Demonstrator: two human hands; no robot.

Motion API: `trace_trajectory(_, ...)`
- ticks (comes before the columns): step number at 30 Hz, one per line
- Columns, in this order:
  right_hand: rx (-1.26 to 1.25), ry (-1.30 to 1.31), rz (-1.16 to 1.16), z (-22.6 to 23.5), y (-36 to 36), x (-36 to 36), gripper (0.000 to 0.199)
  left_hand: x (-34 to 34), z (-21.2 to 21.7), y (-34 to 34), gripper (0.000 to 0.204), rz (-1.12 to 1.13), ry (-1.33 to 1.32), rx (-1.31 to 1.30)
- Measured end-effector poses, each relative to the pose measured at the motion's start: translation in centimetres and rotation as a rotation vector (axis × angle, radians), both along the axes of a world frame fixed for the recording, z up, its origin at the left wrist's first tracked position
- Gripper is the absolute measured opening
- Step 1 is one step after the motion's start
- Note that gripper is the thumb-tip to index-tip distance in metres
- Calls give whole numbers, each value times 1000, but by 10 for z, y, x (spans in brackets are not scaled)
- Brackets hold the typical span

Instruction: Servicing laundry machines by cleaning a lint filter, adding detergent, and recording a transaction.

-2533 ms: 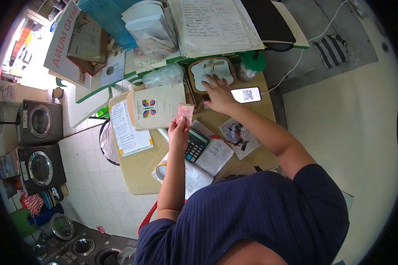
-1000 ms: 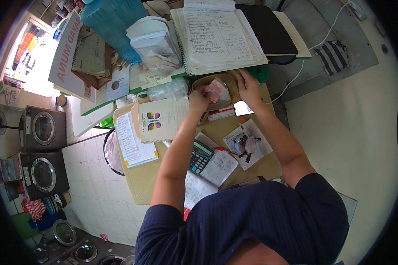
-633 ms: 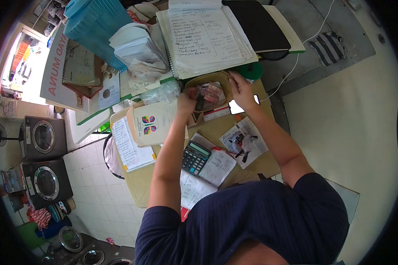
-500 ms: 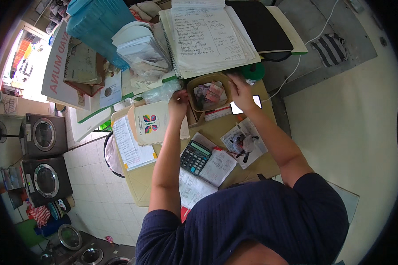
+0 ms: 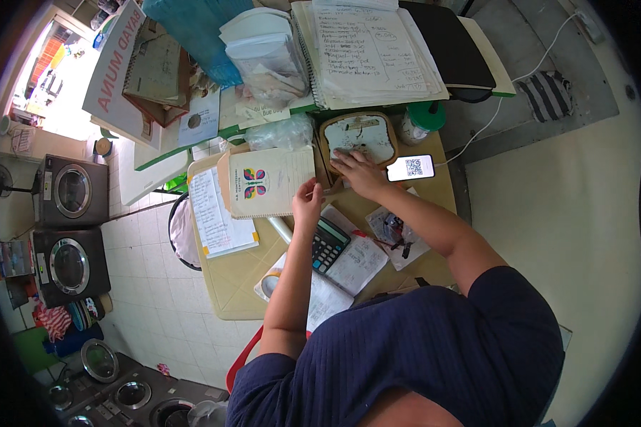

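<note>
A tan-rimmed box [image 5: 360, 119] stands at the back of the table, its top now a pale, dark-speckled surface that looks like a lid. My right hand [image 5: 363, 176] rests on its near edge with fingers stretched out. By the right edge of a cream spiral notebook [image 5: 278, 178] with a colourful printed emblem is my left hand [image 5: 308, 203], fingers curled together; whatever they may hold is hidden. A lit phone [image 5: 410, 168] lies right of the box. Below my hands are a calculator [image 5: 327, 243] and an open written notebook [image 5: 356, 267].
A clear plastic packet [image 5: 399, 235] with small dark items lies near my right forearm. Behind stand a green-lidded jar [image 5: 426, 117] and a stack of written papers [image 5: 367, 64]. Handwritten sheets [image 5: 221, 220] lie at left; a white cable [image 5: 470, 128] runs along the right.
The banknotes seen inside the box are now covered by the speckled surface. My right hand has moved from the box's right rim to its near edge; my left hand has drawn back from it.
</note>
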State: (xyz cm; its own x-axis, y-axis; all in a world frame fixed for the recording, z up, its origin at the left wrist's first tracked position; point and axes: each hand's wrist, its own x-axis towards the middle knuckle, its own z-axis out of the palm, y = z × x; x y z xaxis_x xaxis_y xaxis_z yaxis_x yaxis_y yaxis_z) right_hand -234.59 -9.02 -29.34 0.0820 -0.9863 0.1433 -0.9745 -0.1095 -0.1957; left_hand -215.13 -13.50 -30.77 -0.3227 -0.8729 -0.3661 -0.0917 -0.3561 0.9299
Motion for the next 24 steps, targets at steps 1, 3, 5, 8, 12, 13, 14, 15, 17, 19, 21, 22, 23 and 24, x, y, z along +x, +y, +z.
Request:
trace_trajectory(1,-17,-120,61,-1,-2,-2,46,-4,-9,-5,40,-13,-89,-62)
trace_trajectory(3,-30,-236,119,4,-3,-12,48,-17,-8,-13,42,-29,-174,-121)
trace_trajectory(5,-236,-177,-143,19,1,-29,47,-30,7,-21,45,-99,-439,-299)
trace_trajectory(8,-258,-34,-806,18,5,-42,37,-42,-8,-30,45,-111,-499,-413)
trace_trajectory(12,224,-413,-774,-22,9,-105,30,-59,-14,-33,41,-93,-538,-453)
trace_trajectory(13,167,-451,-741,-27,7,-104,28,-59,-16,-38,39,-80,-508,-384)
trace_trajectory(14,109,-487,-712,-30,7,-103,26,-59,-16,-39,38,-70,-477,-315)
trace_trajectory(15,118,-490,-722,-32,3,-106,26,-60,-15,-41,38,-82,-480,-308)
trace_trajectory(17,151,-720,-708,-39,-6,-119,24,-68,0,-44,32,-30,-394,-295)
trace_trajectory(19,267,-880,-763,-42,-6,-127,27,-73,15,-37,27,-2,-326,-233)
trace_trajectory(21,377,-1034,-813,-39,3,-134,31,-73,25,-18,32,-111,-576,-679)
trace_trajectory(22,336,-1099,-779,-33,16,-129,28,-60,17,-8,40,-271,-554,-750)
trace_trajectory(23,290,-1160,-753,-29,33,-127,26,-48,9,5,48,-437,-522,-819)
trace_trajectory(24,261,-1186,-804,-34,58,-137,26,-49,20,30,54,-475,-473,-814)
